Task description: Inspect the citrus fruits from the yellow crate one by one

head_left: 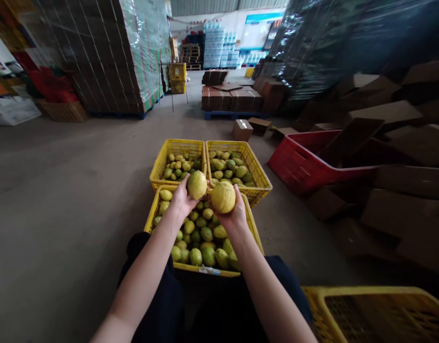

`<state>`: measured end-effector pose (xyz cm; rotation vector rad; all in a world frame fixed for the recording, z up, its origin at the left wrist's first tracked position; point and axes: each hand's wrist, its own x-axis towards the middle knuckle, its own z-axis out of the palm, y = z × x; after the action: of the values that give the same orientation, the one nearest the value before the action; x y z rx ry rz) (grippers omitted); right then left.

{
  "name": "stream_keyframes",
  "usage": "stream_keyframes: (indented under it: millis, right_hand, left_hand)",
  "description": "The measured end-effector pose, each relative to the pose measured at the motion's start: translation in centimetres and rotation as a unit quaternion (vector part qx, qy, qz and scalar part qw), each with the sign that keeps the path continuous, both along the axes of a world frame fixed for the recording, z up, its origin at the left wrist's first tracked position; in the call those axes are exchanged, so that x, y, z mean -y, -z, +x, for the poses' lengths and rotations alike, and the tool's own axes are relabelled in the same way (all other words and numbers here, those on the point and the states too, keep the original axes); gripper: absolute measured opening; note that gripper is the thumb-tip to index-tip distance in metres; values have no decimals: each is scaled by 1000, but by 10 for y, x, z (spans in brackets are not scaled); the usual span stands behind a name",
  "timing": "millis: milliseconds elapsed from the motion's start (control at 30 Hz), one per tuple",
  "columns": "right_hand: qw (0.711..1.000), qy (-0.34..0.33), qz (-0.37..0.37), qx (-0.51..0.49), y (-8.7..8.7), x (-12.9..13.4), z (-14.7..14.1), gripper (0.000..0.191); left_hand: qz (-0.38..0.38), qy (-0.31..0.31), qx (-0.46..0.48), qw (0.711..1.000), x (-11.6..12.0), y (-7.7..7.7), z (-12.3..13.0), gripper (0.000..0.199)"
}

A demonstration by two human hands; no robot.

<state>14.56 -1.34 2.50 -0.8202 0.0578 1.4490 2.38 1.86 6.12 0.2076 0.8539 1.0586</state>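
My left hand is wrapped round a smooth yellow lemon. Close beside it, my right hand grips a larger, ribbed yellow lemon. Both fruits are held up over the near yellow crate, which sits in front of my knees and holds many green and yellow lemons. My forearms cover parts of its sides. Just beyond stand two more yellow crates, the left one with smaller yellowish fruit and the right one with greener fruit.
A red crate with cardboard in it stands to the right, among piled cardboard boxes. Another yellow crate is at my lower right. Wrapped pallet stacks rise on both sides. Flat cardboard bundles lie on a blue pallet ahead.
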Motion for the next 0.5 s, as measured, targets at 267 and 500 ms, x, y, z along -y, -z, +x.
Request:
stream_keyframes:
  millis: [267,500]
  right_hand:
    - [998,-12,-62,-8,-3,4,0,29]
    - [997,-16,-74,1,0,1,-1,14]
  left_hand:
    - [-12,7,63,998,6,0,-3,26]
    - [-27,-17,146,989,5,5,-7,27]
